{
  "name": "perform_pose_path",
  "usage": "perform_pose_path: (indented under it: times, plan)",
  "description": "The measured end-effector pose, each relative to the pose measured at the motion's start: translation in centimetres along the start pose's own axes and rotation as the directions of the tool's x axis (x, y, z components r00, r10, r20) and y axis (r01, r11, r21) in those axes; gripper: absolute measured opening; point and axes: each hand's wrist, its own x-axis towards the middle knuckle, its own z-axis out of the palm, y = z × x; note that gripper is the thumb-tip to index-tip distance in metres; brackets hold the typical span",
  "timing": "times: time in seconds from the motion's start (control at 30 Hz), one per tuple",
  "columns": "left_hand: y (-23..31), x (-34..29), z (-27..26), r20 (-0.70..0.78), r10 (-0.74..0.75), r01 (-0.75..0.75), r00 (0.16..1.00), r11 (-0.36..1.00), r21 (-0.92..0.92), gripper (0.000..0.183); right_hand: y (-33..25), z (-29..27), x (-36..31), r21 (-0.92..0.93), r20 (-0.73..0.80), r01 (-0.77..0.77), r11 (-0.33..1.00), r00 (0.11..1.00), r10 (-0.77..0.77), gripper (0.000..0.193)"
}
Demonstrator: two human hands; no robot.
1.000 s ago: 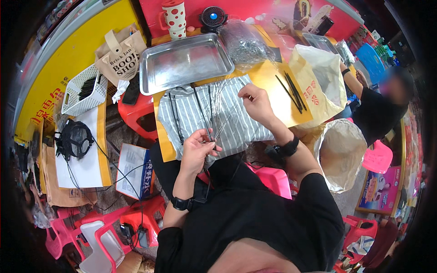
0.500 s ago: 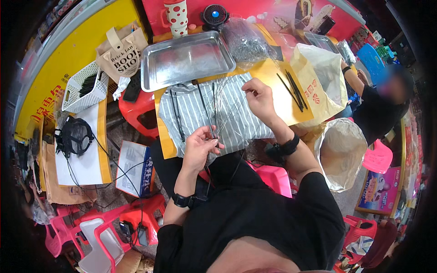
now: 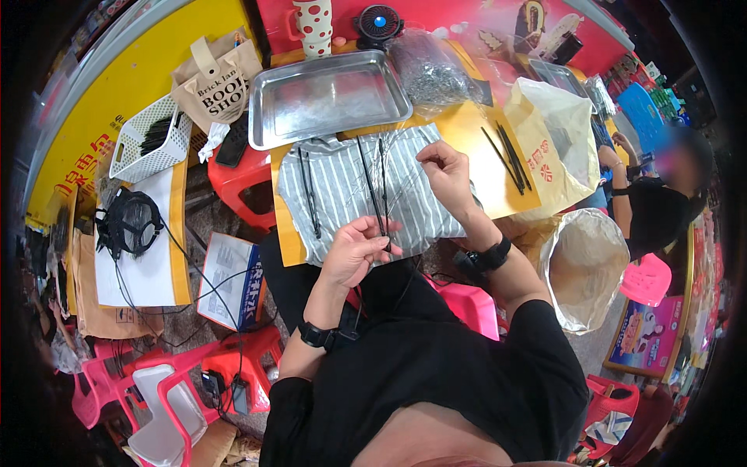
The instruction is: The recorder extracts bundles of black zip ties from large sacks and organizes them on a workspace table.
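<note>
My left hand [image 3: 356, 251] is closed, pinching the lower ends of thin black sticks [image 3: 372, 185] that point away from me over a grey-and-white striped cloth [image 3: 338, 204]. A shiny clear film or strands [image 3: 405, 167] lie beside the sticks, their outline hard to make out. To the right, my right hand [image 3: 445, 175] hovers above the cloth's right part, its fingertips pressed together; whatever they hold is too small to tell. More thin black sticks [image 3: 311, 194] rest on the cloth's left side. Another loose group of black sticks [image 3: 510, 159] sits on the yellow board [image 3: 475, 124].
A metal tray [image 3: 327, 101] stands beyond the cloth, next to a clear bag of small dark pieces [image 3: 432, 70]. At left is a white basket [image 3: 148, 148] with black sticks inside. Open paper bags [image 3: 583, 272] stand at right, near another person [image 3: 661, 194].
The black sticks at my left hand have swung and now stand closer together. My left hand's fingers have shifted around their ends. My right hand stays pinched in nearly the same place.
</note>
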Motion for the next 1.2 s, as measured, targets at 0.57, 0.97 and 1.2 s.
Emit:
perform_pose_path:
  times: [0.57,0.97,1.2]
  plan:
    - [0.5,-0.4,-0.2,-0.002,0.073,-0.072,0.997,0.988,0.139,0.022,0.1,-3.5,2.1,-0.199,0.087,0.026,0.98,0.996,-0.009,0.02]
    - [1.3,-1.0,0.3,0.088,0.056,-0.075,0.995,0.972,0.223,0.02,-2.2,3.6,-4.7,0.285,0.634,-0.795,0.535,0.575,0.517,0.011]
    - [1.1,-1.6,-0.4,-0.023,0.102,-0.096,0.995,0.977,0.191,0.019,-4.3,3.0,-3.9,0.392,0.541,-0.738,0.549,0.668,0.511,0.011]
